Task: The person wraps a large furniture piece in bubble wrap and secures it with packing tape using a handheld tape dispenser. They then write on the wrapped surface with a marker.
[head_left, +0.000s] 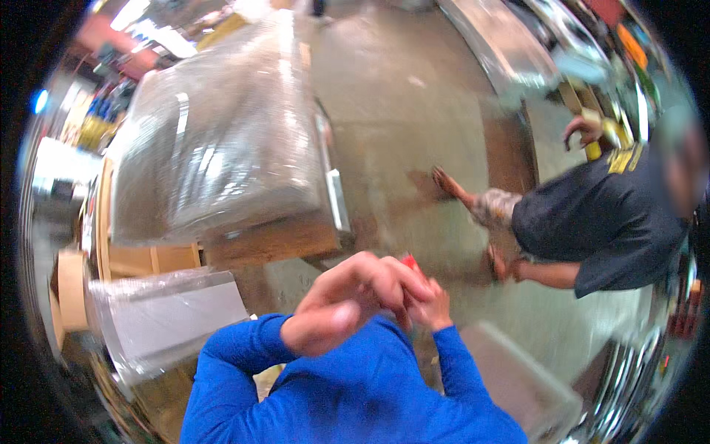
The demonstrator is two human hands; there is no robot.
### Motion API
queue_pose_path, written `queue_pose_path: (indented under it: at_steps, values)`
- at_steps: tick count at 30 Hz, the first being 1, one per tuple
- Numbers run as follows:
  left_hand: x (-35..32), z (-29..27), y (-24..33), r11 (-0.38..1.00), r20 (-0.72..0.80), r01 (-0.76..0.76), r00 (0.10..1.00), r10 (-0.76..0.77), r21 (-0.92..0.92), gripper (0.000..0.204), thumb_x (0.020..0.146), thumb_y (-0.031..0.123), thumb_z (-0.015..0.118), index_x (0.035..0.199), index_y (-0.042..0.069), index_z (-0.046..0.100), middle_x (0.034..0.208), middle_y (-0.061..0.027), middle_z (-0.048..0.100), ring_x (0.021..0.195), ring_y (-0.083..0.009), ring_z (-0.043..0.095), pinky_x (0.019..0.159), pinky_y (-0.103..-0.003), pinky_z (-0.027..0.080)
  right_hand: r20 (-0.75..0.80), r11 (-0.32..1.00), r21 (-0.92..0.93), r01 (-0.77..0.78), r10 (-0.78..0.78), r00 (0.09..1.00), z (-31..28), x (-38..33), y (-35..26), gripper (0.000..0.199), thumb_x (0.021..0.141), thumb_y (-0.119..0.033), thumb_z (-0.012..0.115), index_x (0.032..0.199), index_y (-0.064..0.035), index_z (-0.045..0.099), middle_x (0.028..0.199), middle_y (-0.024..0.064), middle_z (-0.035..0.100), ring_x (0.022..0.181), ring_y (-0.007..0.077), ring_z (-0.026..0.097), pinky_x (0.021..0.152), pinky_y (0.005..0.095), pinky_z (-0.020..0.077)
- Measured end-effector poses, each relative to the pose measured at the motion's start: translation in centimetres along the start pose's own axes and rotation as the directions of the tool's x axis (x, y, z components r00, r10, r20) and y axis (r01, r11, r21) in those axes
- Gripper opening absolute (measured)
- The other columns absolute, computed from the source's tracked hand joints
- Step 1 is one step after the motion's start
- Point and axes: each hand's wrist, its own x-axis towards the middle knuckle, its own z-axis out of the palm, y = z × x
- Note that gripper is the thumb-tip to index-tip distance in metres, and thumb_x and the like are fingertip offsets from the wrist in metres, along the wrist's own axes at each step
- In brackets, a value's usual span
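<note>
The left hand (347,303) curls its fingers over the right hand (425,303), whose fingers close around a small red object (408,260); only its tip pokes out above the knuckles. Both blue sleeves (244,355) rise from below. Beyond, a plastic-wrapped bundle (222,133) rests on a wooden pallet (274,240), and another person (599,222) bends over the concrete floor (414,126).

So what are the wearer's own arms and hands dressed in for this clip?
Both forearms wear bright blue long sleeves of smooth stretchy fabric, ending at the wrists. The left hand and right hand are bare: no gloves, and no rings, watch or markings can be made out.
</note>
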Motion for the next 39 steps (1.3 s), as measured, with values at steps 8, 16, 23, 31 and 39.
queue_pose_path:
  at_steps: [8, 16, 23, 31, 39]
  values:
    - [-18.2, -12.4, -1.3, 0.812, -0.586, 0.315, 0.809, 0.04, 0.49, 0.026, 0.103, 0.024, 0.051, 0.113, 0.002, 0.061, 0.106, -0.0036, 0.064, 0.092, -0.0112, 0.058, 0.083, -0.029, 0.048, 0.16, 0.927, 0.209, 0.312, -0.348, 0.924, 1.9, 4.0, -10.5, 0.086, 0.066, -0.033, 0.081, 0.145, -0.0188, 0.049, 0.086, 0.0163, 0.066, 0.074, 0.0322, 0.067, 0.069, 0.0399, 0.054]
    - [-38.5, -15.9, 6.0, 0.662, -0.71, 0.28, 0.417, 0.568, 0.695, 0.024, 0.101, 0.021, 0.051, 0.11, 0.002, 0.062, 0.099, -0.005, 0.066, 0.089, -0.0122, 0.061, 0.082, -0.028, 0.049, 0.326, 0.645, 0.704, 0.299, -0.667, 0.67, 16.1, 4.4, -34.0, 0.09, 0.07, -0.018, 0.082, 0.148, -0.0005, 0.04, 0.126, 0.0174, 0.063, 0.113, 0.0229, 0.062, 0.099, 0.0339, 0.0465]
    - [-52.8, -19.5, 11.6, 0.752, -0.763, 0.135, 0.061, 0.644, 0.645, 0.027, 0.103, 0.024, 0.049, 0.11, 0.002, 0.062, 0.101, -0.0066, 0.067, 0.09, -0.0138, 0.062, 0.083, -0.029, 0.05, 0.496, 0.486, 0.851, -0.202, -0.614, 0.613, 29.3, 2.9, -50.5, 0.102, 0.073, -0.011, 0.079, 0.155, -0.0009, 0.02, 0.149, 0.0155, 0.043, 0.131, 0.0211, 0.048, 0.109, 0.0344, 0.0383]
    - [-59.7, -29.6, 18.9, 0.806, -0.802, 0.085, -0.08, 0.591, 0.586, 0.03, 0.103, 0.028, 0.049, 0.108, 0.002, 0.062, 0.1, -0.0074, 0.068, 0.089, -0.0143, 0.064, 0.082, -0.029, 0.051, 0.633, 0.73, 0.684, 0.009, -0.599, 0.489, 43.7, 5.0, -60.6, 0.103, 0.073, -0.035, 0.085, 0.151, 0.0043, 0.029, 0.141, 0.0187, 0.051, 0.126, 0.0227, 0.053, 0.107, 0.0353, 0.041]
    - [-65.9, -41.6, 36.6, 0.75, -0.77, 0.304, -0.074, 0.634, 0.588, 0.023, 0.1, 0.021, 0.056, 0.105, 0.0, 0.066, 0.09, -0.0058, 0.069, 0.081, -0.0117, 0.064, 0.073, -0.027, 0.052, 0.602, 0.69, 0.714, -0.118, -0.52, 0.606, 54.8, 8.4, -74.5, 0.102, 0.072, -0.02, 0.086, 0.151, 0.0051, 0.026, 0.135, 0.018, 0.054, 0.12, 0.0218, 0.056, 0.101, 0.0341, 0.0452]
